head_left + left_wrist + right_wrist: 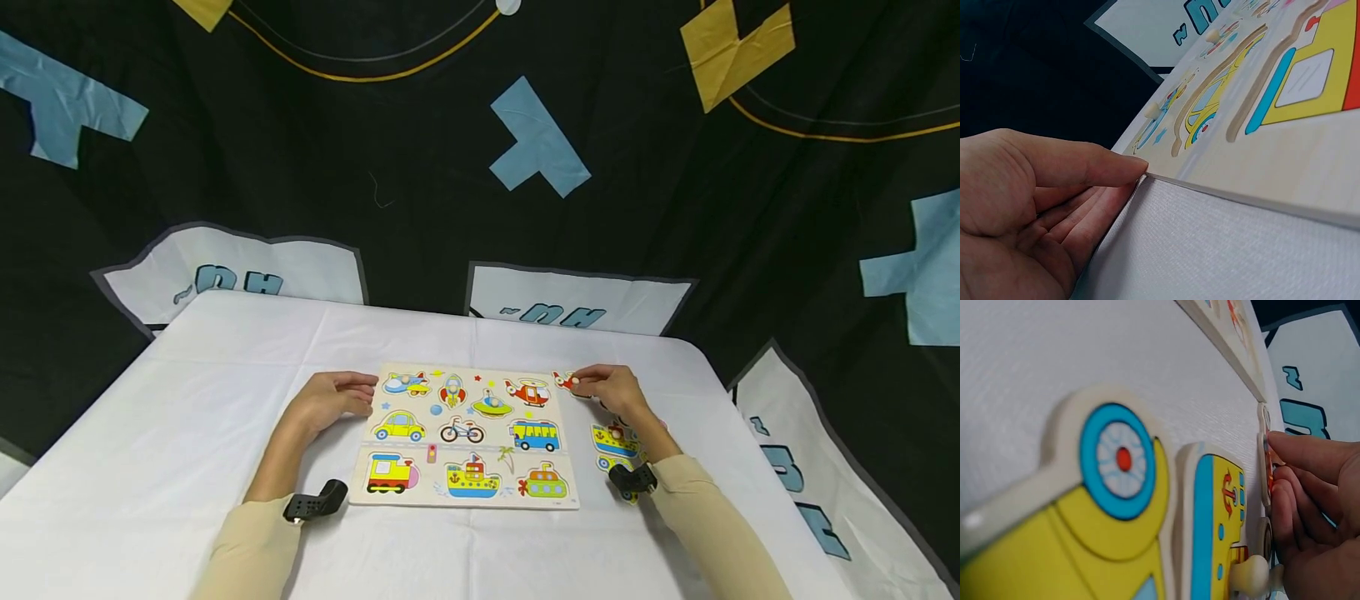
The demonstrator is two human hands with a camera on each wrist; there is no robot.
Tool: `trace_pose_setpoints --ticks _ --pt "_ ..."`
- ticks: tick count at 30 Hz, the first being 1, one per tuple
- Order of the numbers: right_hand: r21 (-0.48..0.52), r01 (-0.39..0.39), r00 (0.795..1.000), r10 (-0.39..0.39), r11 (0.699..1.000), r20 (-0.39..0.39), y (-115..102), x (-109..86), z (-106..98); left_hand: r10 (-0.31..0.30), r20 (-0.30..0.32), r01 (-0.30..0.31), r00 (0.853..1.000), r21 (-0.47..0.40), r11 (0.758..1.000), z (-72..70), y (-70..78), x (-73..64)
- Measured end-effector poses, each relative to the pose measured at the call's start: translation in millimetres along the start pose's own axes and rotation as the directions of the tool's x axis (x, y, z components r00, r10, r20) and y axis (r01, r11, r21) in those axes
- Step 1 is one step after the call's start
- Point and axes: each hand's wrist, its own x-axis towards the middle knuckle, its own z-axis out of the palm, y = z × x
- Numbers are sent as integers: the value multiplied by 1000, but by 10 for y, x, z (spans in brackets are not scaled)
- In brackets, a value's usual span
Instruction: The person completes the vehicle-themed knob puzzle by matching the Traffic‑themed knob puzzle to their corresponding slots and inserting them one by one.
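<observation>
A wooden puzzle board [465, 492] printed with vehicles lies flat on the table. My left hand [330, 404] is at its left edge, fingers extended; in the left wrist view a fingertip touches the board's corner. Knobbed airplane [1169, 112] and rocket pieces sit in their recesses, while the yellow car recess [1216, 94] shows no knob. Beyond the board's top right corner, my right hand [611, 389] pinches a red helicopter piece [564, 382], partly hidden by the fingers. Below that hand lie a ship piece [615, 440] and a yellow car piece [1110, 506].
More loose pieces lie partly hidden under the right forearm, to the right of the board. A white cloth [225, 375] covers the table. Behind it hangs a black curtain [420, 167] with blue and yellow shapes.
</observation>
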Motion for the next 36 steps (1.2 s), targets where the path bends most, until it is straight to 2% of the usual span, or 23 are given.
trace_pose_setpoints --ticks 18,36 --pt "-1 -18 996 18 1000 -83 9 9 82 -14 -8 14 1000 31 999 11 -1 -7" --pt "-11 -54 991 52 998 -121 -39 24 108 -5 -2 5 1000 25 1000 6 -10 11"
